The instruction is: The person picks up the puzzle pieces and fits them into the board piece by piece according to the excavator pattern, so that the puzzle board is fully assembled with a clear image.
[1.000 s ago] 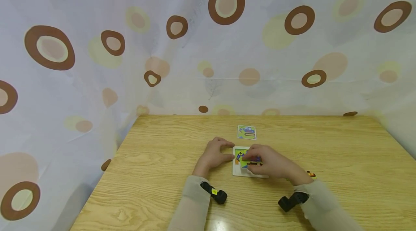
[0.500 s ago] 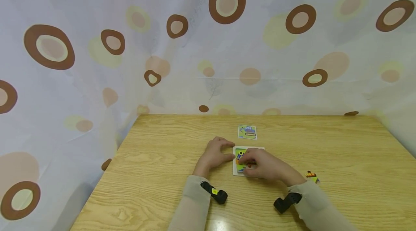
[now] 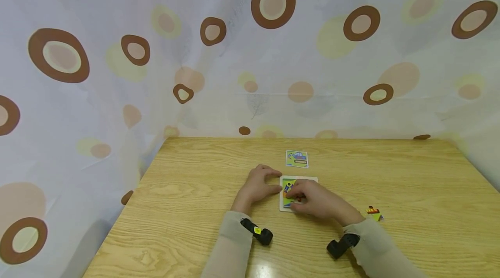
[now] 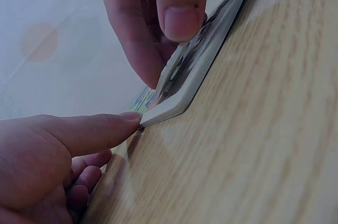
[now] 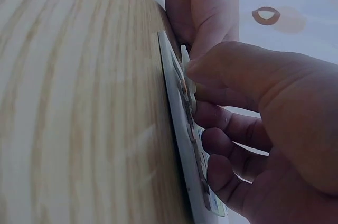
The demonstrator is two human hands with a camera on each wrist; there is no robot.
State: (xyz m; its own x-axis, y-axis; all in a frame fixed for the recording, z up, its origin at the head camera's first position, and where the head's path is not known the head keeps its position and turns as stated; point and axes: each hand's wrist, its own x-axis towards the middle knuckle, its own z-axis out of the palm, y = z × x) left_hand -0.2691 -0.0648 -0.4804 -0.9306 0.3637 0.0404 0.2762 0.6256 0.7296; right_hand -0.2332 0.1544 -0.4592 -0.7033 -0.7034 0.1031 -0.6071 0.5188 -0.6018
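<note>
In the head view a square jigsaw puzzle with a white tray (image 3: 308, 178) lies flat on the wooden table. My left hand (image 3: 258, 187) rests at the tray's left side, thumb and index finger against its edge; in the left wrist view the thumb touches the tray's corner. Over the tray, my right hand (image 3: 318, 199) pinches a thin puzzle piece (image 5: 185, 60) between thumb and fingers. That piece stands slightly tilted above the tray in the right wrist view. Green, yellow and blue picture parts show at the tray's left; the right hand hides the rest.
Behind the tray lies a square picture card (image 3: 297, 159) of a blue digger. Loose puzzle pieces (image 3: 375, 213) lie to the right, near the right sleeve. A patterned cloth (image 3: 218, 65) hangs behind the table (image 3: 187, 191).
My right hand has shifted left over the tray with the piece, uncovering the tray's upper right corner and loose pieces by the sleeve. The left hand has stayed in place.
</note>
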